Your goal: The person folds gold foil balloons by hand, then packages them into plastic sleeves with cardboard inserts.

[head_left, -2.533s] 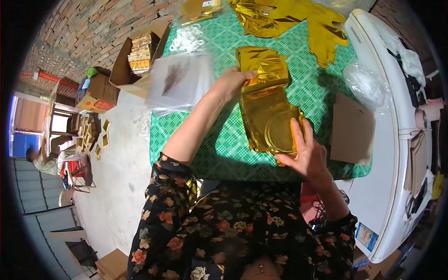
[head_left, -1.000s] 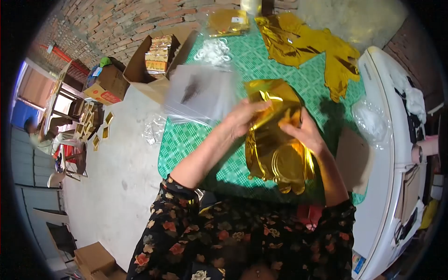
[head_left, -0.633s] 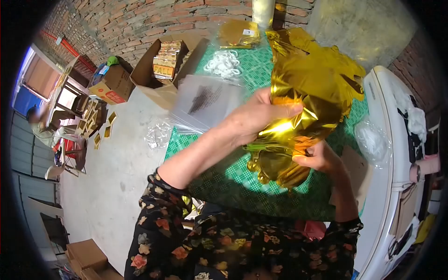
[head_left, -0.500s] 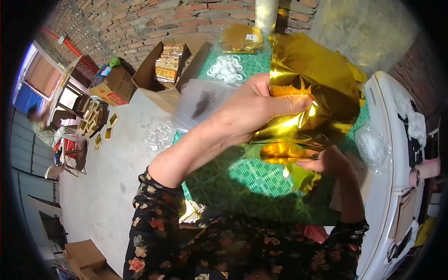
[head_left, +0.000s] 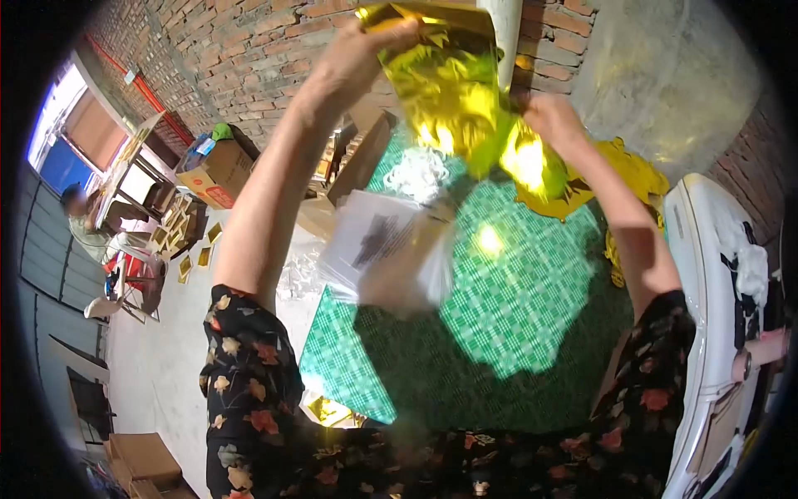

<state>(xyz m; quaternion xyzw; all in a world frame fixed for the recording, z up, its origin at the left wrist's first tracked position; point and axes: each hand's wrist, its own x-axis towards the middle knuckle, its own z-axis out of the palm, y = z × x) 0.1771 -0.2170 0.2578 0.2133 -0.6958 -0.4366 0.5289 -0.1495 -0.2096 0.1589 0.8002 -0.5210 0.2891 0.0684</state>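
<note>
Two hands (head_left: 353,62) (head_left: 554,121) hold gold foil (head_left: 453,87), bag print (head_left: 381,236) unreadable.

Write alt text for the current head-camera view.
The person's left hand grips shiny gold foil raised above a green plaid tablecloth, with the right hand at the foil's right side. Below lie a stack of clear plastic sheets and a white tangled bundle; more gold material lies at right.

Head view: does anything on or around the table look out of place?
Mildly. The clear plastic stack on the green table is fanned, its edges out of line. On the floor, at picture left, a few gold-edged pieces lie loose, apart from a heap. The held-up gold foil is creased, with no tear visible.
</note>
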